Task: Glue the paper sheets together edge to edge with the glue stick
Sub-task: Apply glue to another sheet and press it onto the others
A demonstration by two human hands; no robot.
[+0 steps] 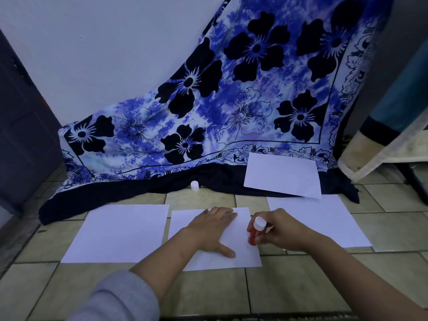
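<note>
Gluing step: my left hand (212, 230) lies open, flat on middle sheet (240, 256); right hand (281, 230) grips glue stick (254, 231) at its right edge. Next: run along edge, butt right sheet (324, 218) on.

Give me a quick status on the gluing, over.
Left hand flat on middle sheet, pinning it. Right hand grips red glue stick, tip down at that sheet's right edge. Cap off, by the cloth. Nothing blocking.
</note>
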